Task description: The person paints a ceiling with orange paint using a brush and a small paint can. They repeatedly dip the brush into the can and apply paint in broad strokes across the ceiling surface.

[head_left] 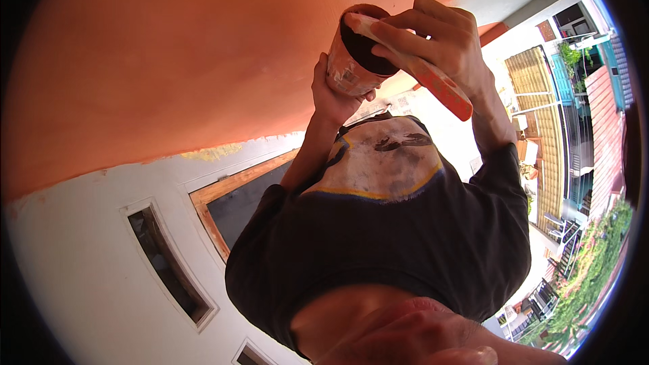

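Observation:
My left hand (332,100) is wrapped round the lower side of a paint can (347,76), which is tilted so that its dark inside shows. Orange and whitish smears cover the can's outer wall. In my right hand (449,35) is a paintbrush (441,86), gripped between thumb and fingers. Its orange-stained handle points down to the right, and its other end is at the can's mouth. The bristles are hidden, and the paint level inside is too dark to make out.
A large surface (169,61) beside me is painted orange with an uneven edge against white. Below it are a wood-framed opening (209,213) and a narrow window (167,263) in the white wall. Roofs (534,84) and greenery (595,257) lie outdoors at the right.

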Available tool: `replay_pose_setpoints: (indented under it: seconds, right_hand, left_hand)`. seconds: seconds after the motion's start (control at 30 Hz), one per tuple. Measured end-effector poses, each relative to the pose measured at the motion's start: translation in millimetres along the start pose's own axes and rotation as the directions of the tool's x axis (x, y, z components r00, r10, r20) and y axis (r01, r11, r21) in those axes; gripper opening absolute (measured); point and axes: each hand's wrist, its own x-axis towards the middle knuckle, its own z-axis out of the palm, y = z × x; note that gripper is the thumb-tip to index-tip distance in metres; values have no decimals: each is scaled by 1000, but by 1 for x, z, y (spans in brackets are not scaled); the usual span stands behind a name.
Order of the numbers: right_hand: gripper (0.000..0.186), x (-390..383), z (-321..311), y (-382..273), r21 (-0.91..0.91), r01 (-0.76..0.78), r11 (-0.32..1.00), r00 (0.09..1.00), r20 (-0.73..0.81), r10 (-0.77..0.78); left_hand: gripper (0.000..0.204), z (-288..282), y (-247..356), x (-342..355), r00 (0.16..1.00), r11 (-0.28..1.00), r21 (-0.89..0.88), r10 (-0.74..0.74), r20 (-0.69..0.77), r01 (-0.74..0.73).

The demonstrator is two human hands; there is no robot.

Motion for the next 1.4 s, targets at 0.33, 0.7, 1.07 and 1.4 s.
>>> replay_pose_setpoints:
  seconds: [0.33, 0.7, 1.07, 1.4]
  right_hand:
    - [20, -11, 0, 5, 81, -131, 988, 979, -146, 142]
    - [13, -31, -18, 2, 500, -719, 484, 633, 182, 752]
    - [23, -38, 1, -1, 690, -711, 136, 431, 274, 860]
    - [37, -52, 0, 24, 928, -290, -236, 326, 327, 887]
  left_hand:
    - [67, -1, -1, 8, 999, 999, 40, 23, -32, -22]
    - [62, -20, -4, 14, 999, 998, 57, -16, -36, 18]
    - [71, -16, -9, 11, 991, 996, 65, -57, -122, 66]
    - [72, 30, 1, 29, 999, 1000, 11, -25, 31, 25]
